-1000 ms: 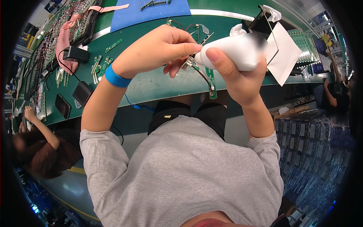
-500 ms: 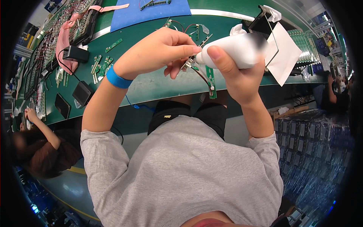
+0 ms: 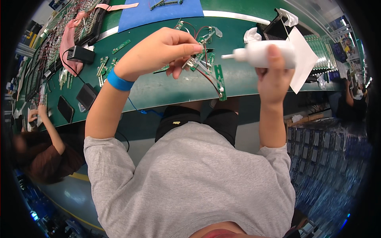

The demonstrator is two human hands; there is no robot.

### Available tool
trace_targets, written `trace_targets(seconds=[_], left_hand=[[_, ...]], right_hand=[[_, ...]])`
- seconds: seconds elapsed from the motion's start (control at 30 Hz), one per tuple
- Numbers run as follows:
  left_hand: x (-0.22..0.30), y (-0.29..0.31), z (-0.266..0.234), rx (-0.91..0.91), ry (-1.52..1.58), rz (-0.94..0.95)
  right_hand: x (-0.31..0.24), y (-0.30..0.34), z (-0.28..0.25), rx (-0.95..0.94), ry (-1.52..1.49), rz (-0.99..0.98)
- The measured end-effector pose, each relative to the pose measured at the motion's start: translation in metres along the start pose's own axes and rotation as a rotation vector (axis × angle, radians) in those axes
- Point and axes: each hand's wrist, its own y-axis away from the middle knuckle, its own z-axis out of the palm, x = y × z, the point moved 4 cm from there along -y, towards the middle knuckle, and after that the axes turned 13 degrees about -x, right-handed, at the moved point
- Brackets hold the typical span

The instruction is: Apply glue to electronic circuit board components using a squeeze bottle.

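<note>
My left hand [image 3: 164, 53], with a blue band on its wrist, pinches a small circuit board assembly [image 3: 192, 62] above the near part of the green bench. Thin red and black wires run from it to a narrow green circuit board strip [image 3: 220, 82] by the bench's front edge. My right hand [image 3: 274, 77] is wrapped round a white squeeze bottle [image 3: 260, 54], which lies sideways in the grip. Its thin nozzle points left toward the assembly, with a gap between them. Fingers partly cover the assembly, and more boards and wires lie behind it.
Loose board strips [image 3: 121, 46] and two black boxes [image 3: 86, 96] with a cable lie to the left, near a dark flat device [image 3: 65, 109]. A blue mat [image 3: 162, 16] is at the back. White paper [image 3: 303, 59] hangs by a rack of boards [image 3: 323, 49] at right. Another person's arm [image 3: 51, 129] is at far left.
My right hand has drawn the bottle to the right, so its nozzle has come away from the assembly. My left hand has barely moved and keeps its pinch.
</note>
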Motion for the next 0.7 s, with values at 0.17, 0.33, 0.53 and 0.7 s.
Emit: trace_targets(seconds=[0.17, 0.33, 0.53, 0.7], left_hand=[[-0.021, 0.005, -0.053, 0.153, 0.013, 0.010], [-0.055, 0.007, -0.155, 0.505, 0.048, 0.137], [-0.145, -0.005, -0.256, 0.887, 0.338, 0.122], [-0.222, -0.034, -0.274, 1.031, 0.572, 0.022]], right_hand=[[0.016, 0.002, -0.049, 0.214, -0.348, 0.062], [0.030, 0.019, -0.090, 0.307, -0.343, 0.098], [0.056, 0.038, -0.119, 0.496, -0.351, 0.174], [0.067, 0.044, -0.128, 0.447, -0.371, 0.170]])
